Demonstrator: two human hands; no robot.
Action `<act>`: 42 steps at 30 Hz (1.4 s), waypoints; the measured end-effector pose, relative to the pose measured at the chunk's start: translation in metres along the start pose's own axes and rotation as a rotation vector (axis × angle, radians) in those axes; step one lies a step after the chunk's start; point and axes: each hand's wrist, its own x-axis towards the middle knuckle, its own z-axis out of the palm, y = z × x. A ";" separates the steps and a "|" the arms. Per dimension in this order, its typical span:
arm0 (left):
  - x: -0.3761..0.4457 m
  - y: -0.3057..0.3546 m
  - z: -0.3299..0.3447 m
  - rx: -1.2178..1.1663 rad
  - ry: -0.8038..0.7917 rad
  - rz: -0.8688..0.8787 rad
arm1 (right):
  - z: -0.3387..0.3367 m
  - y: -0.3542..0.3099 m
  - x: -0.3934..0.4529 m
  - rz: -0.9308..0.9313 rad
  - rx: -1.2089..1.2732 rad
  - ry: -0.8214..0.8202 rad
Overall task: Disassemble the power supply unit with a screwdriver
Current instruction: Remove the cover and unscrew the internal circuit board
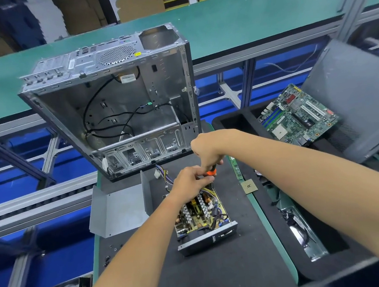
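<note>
A: What takes up the most room?

B: The green bench (229, 20) running across the back, its near edge framed by grey aluminium rails. In front of it stands the stripped computer case (119, 104), open side facing us, black cables looped inside. Its lower edge sits on the far end of the black mat (220, 268).

A: And to the right?

B: A grey side panel (352, 102) leans there, with a green motherboard (297, 114) propped against it over a black foam tray (333, 233). The mat's green right edge runs just beside that tray, so there is little room on that side.

A: Where is the power supply unit?

B: On the mat, mid-frame. The power supply unit (203, 214) is open on top, circuit board and coils showing, its metal end plate toward us. Its removed grey cover (118, 209) lies just left, overhanging the mat's left edge. Bare mat stretches from the unit toward us.

A: The hands?

B: Both meet over the unit's far end. The right hand (205, 148) is clenched around the orange-and-black screwdriver (211, 172) from above. The left hand (189, 182) pinches the handle lower down.

A: Anything small?

B: A square processor chip (248, 186) lies near the mat's right edge.

A: Readable writing?

B: The case carries a yellow sticker and a white label, both too small to read.
</note>
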 end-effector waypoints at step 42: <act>0.002 -0.002 0.000 -0.072 -0.013 -0.001 | 0.000 -0.001 0.002 -0.087 -0.137 -0.030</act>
